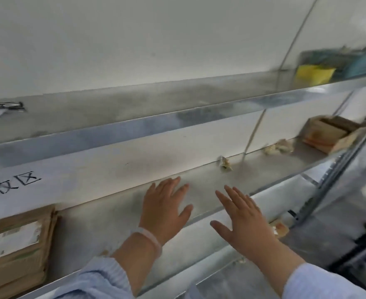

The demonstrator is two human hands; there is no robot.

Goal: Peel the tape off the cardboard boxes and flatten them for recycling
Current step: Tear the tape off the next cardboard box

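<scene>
A stack of flattened cardboard boxes (16,249) with a white label lies on the metal shelf (104,229) at the lower left. An open cardboard box (330,133) stands on the same shelf at the far right. Crumpled tape balls (279,146) and a smaller wad (225,163) lie against the back wall between them. My left hand (164,208) and my right hand (246,221) hover flat over the middle of the shelf, fingers spread, holding nothing. The left wrist wears a pale bracelet.
An upper metal shelf (177,119) runs above, with a yellow item (314,74) and blue-green things at its right end. A paper sign with black characters (13,184) is on the wall. Shelf uprights (350,160) stand at the right. Another tape wad (280,228) lies lower down.
</scene>
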